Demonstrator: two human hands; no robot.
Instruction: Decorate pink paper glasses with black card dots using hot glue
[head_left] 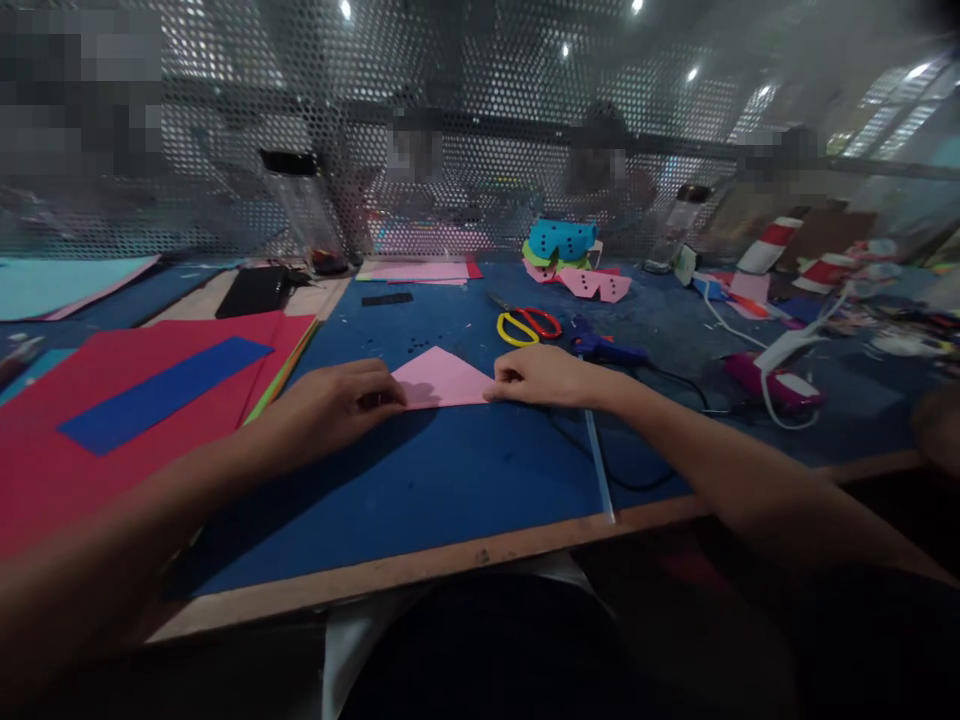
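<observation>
A pink paper [444, 380], folded into a triangle with its point facing away from me, lies flat on the blue table [450, 480]. My left hand [349, 400] pinches its left corner, fingers closed. At the right corner, my right hand [536, 378] has its thumb and curled fingers closed on the paper. Just beyond my right hand lie scissors [527, 325] with one yellow and one red handle. A blue glue gun [609, 345] rests to the right of them.
Red sheets [172, 400] with a blue strip [165, 393] lie at left. Behind are a black pouch [252, 290], a glass bottle [309, 215] and cut paper shapes [562, 242]. A clear stick [598, 468] and black cable are at right, beside a magenta-and-white tool [776, 380].
</observation>
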